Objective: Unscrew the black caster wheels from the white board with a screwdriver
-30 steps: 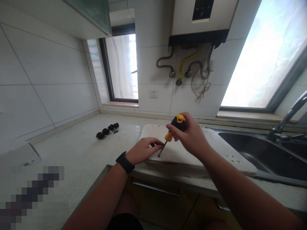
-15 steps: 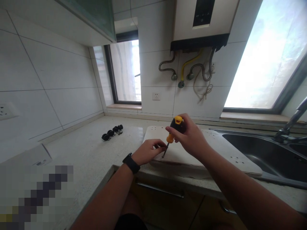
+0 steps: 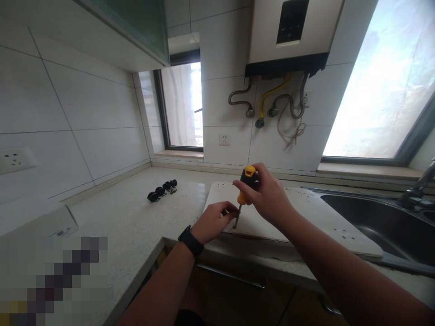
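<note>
A yellow-and-black screwdriver (image 3: 241, 198) stands nearly upright, slightly tilted, its tip down near the front left corner of a white board (image 3: 261, 226). My right hand (image 3: 270, 192) is closed around its handle. Low on the shaft, the thumb and fingertips of my left hand (image 3: 215, 221) pinch together against the metal, with a black watch (image 3: 190, 241) on that wrist. What sits right under the tip is too small to make out. Small holes (image 3: 344, 233) show in groups at the board's corners.
Several black caster wheels (image 3: 157, 194) and small screws (image 3: 173, 191) lie on the countertop (image 3: 129, 226) to the left. A sink (image 3: 360, 213) with a faucet (image 3: 411, 194) adjoins the board at right. A water heater (image 3: 288, 40) hangs above; drawer handles (image 3: 231, 275) run below the counter edge.
The camera view has shifted slightly, so the scene sits a little lower and to the right. Both hands keep their hold on the screwdriver, which stands a bit more upright.
</note>
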`<state>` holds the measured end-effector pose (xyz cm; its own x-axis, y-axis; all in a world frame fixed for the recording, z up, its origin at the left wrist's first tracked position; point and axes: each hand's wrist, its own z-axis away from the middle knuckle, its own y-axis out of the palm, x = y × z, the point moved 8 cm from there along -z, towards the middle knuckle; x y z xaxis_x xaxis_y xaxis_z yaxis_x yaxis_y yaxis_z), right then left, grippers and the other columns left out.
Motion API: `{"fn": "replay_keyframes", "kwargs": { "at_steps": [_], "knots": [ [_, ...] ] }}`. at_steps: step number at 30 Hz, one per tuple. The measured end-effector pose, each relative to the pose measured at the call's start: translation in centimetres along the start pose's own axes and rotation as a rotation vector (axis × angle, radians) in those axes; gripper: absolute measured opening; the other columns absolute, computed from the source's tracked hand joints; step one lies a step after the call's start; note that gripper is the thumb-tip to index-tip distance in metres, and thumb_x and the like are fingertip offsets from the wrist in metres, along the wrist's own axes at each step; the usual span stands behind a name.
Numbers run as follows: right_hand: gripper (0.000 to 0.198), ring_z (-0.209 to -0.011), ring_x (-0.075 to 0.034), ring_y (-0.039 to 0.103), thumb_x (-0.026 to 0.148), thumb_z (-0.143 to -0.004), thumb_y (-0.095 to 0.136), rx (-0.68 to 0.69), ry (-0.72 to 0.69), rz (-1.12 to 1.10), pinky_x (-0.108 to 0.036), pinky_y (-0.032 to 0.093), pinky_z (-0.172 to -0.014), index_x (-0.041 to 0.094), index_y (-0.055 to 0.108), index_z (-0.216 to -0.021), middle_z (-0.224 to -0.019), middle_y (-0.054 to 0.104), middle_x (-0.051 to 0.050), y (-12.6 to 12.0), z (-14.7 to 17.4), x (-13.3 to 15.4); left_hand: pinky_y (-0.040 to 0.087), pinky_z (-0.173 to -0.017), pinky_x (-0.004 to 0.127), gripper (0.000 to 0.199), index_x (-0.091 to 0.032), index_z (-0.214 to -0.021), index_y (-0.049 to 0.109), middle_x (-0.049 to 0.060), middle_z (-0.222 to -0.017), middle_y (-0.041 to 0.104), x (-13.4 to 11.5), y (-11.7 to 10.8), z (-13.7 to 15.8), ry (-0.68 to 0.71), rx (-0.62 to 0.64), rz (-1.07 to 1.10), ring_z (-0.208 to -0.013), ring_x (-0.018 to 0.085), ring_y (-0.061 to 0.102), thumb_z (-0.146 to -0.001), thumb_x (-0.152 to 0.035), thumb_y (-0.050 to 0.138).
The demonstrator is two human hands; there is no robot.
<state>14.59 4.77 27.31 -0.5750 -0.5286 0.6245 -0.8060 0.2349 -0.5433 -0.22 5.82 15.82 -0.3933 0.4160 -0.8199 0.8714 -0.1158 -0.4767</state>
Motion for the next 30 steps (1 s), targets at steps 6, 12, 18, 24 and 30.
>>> {"fn": "replay_keyframes", "kwargs": {
  "at_steps": [6,12,18,24,30],
  "knots": [
    [0.042,-0.074,-0.025,0.064,0.059,-0.088,0.070,-0.006,-0.074,0.060,-0.038,0.046,-0.069,0.027,0.049,-0.106,-0.085,0.069,-0.004,0.3,0.1,0.9,0.049,-0.079,0.031,0.022,-0.020,-0.107,0.076,0.005,-0.102,0.077,-0.6,-0.3,0.3,0.033,-0.011,-0.041,-0.087,0.019,0.067,-0.098,-0.035,0.062],
    [0.043,-0.075,-0.024,0.064,0.058,-0.087,0.072,-0.016,-0.089,0.068,-0.037,0.047,-0.068,0.026,0.049,-0.106,-0.085,0.068,-0.004,0.3,0.2,1.1,0.048,-0.076,0.031,0.022,-0.020,-0.108,0.075,0.005,-0.099,0.077,-0.7,-0.3,0.5,0.008,-0.013,-0.042,-0.084,0.019,0.067,-0.098,-0.035,0.062],
    [0.050,-0.069,-0.024,0.061,0.063,-0.084,0.074,-0.015,-0.104,0.162,-0.034,0.042,-0.061,0.027,0.044,-0.100,-0.078,0.064,-0.002,0.2,0.3,1.5,0.048,-0.074,0.030,0.023,-0.021,-0.108,0.075,0.004,-0.099,0.077,-0.9,-0.3,0.8,0.013,0.009,-0.052,-0.083,0.019,0.066,-0.099,-0.037,0.061],
    [0.055,-0.070,-0.027,0.063,0.071,-0.081,0.071,0.016,-0.044,0.260,-0.034,0.040,-0.058,0.027,0.041,-0.095,-0.077,0.066,-0.004,0.4,-0.4,1.8,0.049,-0.077,0.031,0.024,-0.021,-0.108,0.077,0.004,-0.105,0.078,-0.9,-0.6,0.6,-0.006,0.059,-0.049,-0.086,0.019,0.068,-0.098,-0.038,0.062],
    [0.055,-0.075,-0.028,0.065,0.069,-0.078,0.074,0.070,-0.034,0.284,-0.035,0.041,-0.061,0.026,0.045,-0.097,-0.083,0.070,-0.007,1.0,-1.4,1.9,0.051,-0.088,0.033,0.025,-0.021,-0.109,0.078,0.006,-0.111,0.080,-1.0,-0.8,0.0,-0.017,0.071,0.031,-0.099,0.023,0.071,-0.097,-0.038,0.064]
  ]
}}
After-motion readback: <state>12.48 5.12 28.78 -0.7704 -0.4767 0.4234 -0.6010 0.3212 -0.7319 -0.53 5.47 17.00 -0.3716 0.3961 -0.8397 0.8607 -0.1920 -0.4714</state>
